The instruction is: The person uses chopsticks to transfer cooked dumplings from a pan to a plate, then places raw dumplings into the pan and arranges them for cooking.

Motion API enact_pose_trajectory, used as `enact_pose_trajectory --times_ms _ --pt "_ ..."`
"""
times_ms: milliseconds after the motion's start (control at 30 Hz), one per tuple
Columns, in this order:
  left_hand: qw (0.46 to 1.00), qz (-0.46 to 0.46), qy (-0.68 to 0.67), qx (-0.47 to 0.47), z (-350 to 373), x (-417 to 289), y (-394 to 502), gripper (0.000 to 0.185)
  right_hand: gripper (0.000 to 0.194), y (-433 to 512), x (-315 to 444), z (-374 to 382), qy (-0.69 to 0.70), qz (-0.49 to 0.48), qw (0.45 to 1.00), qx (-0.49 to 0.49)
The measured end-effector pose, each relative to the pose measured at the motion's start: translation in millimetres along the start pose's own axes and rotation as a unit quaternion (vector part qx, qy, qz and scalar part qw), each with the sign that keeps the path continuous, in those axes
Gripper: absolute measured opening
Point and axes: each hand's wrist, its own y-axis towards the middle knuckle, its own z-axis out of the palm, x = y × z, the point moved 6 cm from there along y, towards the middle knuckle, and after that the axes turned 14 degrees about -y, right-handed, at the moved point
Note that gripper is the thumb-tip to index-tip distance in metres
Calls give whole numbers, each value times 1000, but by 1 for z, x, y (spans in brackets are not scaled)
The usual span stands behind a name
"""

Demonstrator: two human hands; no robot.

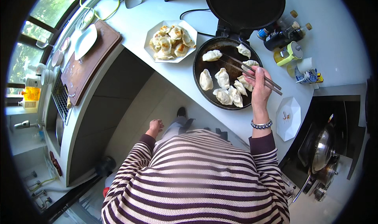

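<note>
My right hand (259, 83) grips a pair of dark chopsticks (240, 66) over a round black electric griddle (197, 85). The chopstick tips are close to a pale dumpling (212, 55) at the pan's upper left; whether they touch it I cannot tell. Several more pale dumplings lie in the pan. Left of the griddle, an octagonal white plate (149, 56) holds a heap of browned dumplings (169, 42). My left hand (156, 126) hangs beside my body above the floor, its fingers loosely curled, with nothing visible in it.
The griddle's raised lid (245, 5) stands behind the pan. Bottles and an oil jug (288, 53) line the counter at right. An octagonal plate with scraps (288, 126) lies near the stove, which bears a lidded pan (322, 150). A cutting board (88, 67) is at left.
</note>
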Motion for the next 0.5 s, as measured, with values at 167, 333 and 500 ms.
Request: enact_pose_trajectory --times_ms 167,333,500 --pt "1000 7 3 -16 -2 2 -11 9 36 -4 5 12 -11 -19 999 38" --pt "1000 -4 -18 -20 -7 9 -11 8 34 4 -3 14 -82 -67 994 -5" --pt "998 -18 -44 31 -8 17 -1 6 36 24 -10 12 -52 -65 996 -24"
